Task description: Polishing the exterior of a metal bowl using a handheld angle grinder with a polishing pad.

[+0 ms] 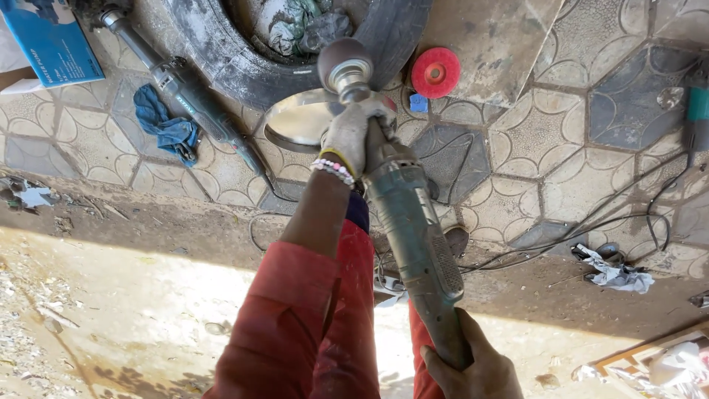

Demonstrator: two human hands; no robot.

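Observation:
I hold a long grey-green power polisher (413,229) with both hands, pointing away from me. My left hand (348,137), in a dirty pale glove with bead bracelets at the wrist, grips the tool's neck just behind its head. The round dark polishing drum (345,65) sits above a shiny curved metal piece (299,122) lying against a black tyre (244,63). Whether the drum touches the metal is unclear. My right hand (473,369), at the bottom edge, is closed around the rear handle. Red sleeves cover my arms.
A second power tool (185,92) lies on the patterned paving at left beside a blue rag (166,124) and a blue box (52,41). A red flap disc (435,72) rests by the tyre. Black cables (591,222) and crumpled paper (617,275) lie to the right.

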